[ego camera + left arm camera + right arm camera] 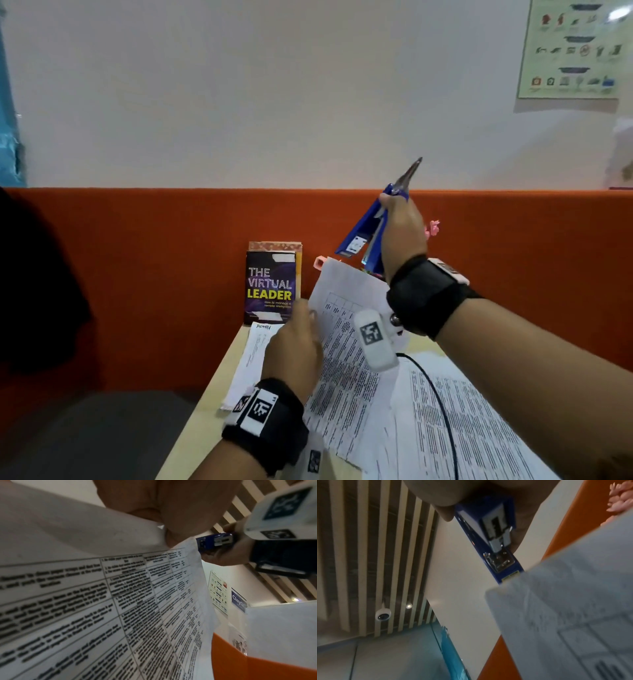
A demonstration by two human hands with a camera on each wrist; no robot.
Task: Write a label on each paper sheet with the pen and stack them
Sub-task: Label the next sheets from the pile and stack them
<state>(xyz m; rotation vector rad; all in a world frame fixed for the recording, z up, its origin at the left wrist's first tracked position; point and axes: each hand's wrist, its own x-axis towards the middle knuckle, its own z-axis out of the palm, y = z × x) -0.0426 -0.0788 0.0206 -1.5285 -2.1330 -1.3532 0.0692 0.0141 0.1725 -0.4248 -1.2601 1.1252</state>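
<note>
My left hand point(294, 349) pinches the left edge of a printed paper sheet point(346, 335) and holds it tilted up off the table. In the left wrist view the thumb point(171, 507) presses on that sheet point(102, 601). My right hand point(402, 229) is raised above the sheet's top corner and grips a blue stapler point(359, 236) together with a pen point(409, 173) that points upward. The stapler point(496, 538) gapes apart, its base end right at the corner of the sheet point(565, 608). A sheet with handwriting at its top point(251, 356) lies flat under my left hand.
More printed sheets point(462, 421) are spread over the table at the right, with a black cable point(442, 411) across them. A book point(270, 286) leans against the orange partition point(171, 257) at the table's far edge. A pink object point(432, 229) sits behind my right hand.
</note>
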